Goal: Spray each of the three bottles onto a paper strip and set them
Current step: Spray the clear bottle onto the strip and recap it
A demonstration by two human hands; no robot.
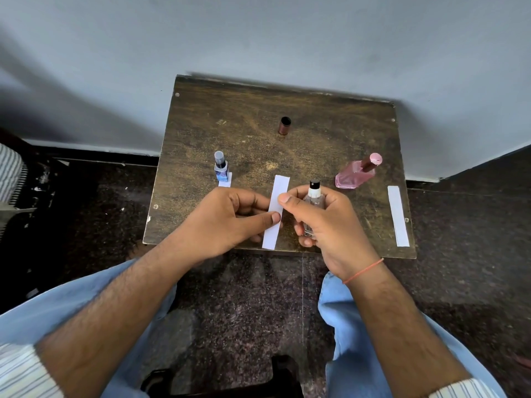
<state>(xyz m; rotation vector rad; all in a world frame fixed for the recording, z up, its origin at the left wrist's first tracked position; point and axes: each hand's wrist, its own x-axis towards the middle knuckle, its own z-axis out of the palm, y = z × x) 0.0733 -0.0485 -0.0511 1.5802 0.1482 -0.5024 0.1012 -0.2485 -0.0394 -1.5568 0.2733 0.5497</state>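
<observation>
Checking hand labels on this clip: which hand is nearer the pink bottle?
Right. The right hand, gripping the clear bottle, sits just below-left of the pink bottle; the left hand, pinching a paper strip, is farther left.

Over the table point(330, 124), the left hand point(230, 222) pinches a paper strip point(275, 212); the right hand point(324, 222) grips a clear bottle point(314, 198).
</observation>
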